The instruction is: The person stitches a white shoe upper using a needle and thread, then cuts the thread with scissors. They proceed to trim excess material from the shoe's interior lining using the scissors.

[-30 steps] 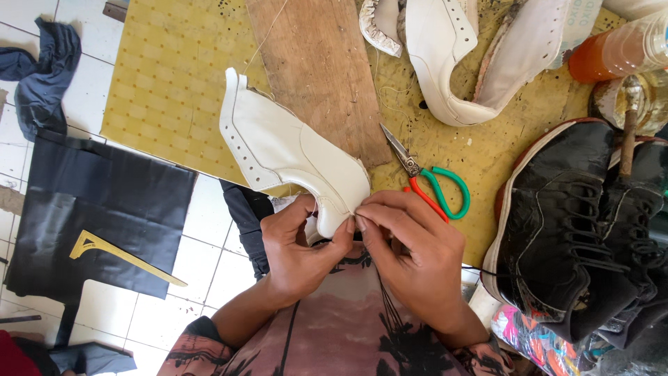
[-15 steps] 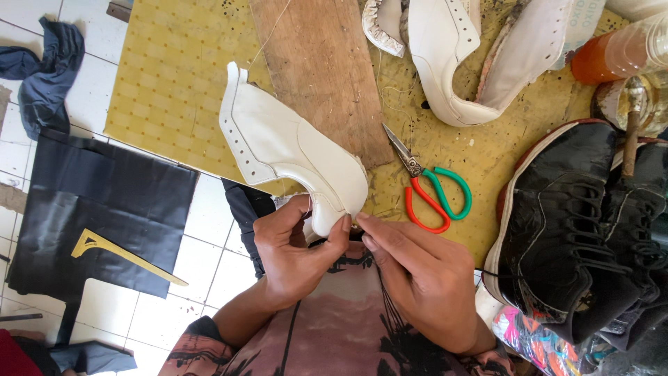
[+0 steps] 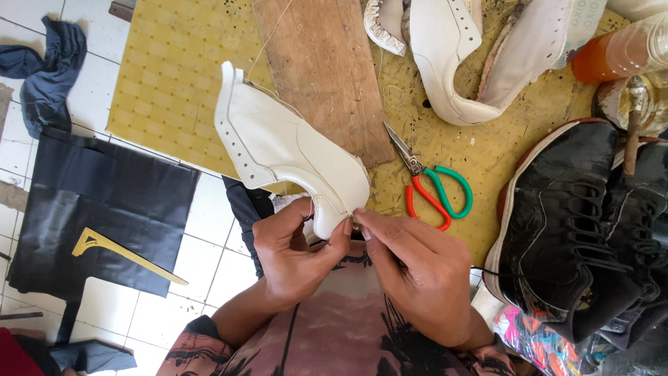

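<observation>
Left hand (image 3: 296,254) clamped on toe of white upper (image 3: 292,157), steadying it at centre frame. Right hand (image 3: 417,271) pinched shut on something tiny at the seam, likely a needle; too small to tell. Scissors (image 3: 435,188) at 3 o'clock, within reach. Board (image 3: 323,73) at 12. Black shoes (image 3: 591,216) far right.

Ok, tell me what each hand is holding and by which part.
The left hand grips the white shoe upper at its toe end. The right hand pinches the same toe edge, apparently with a small metal needle-like thing too small to identify.
</observation>
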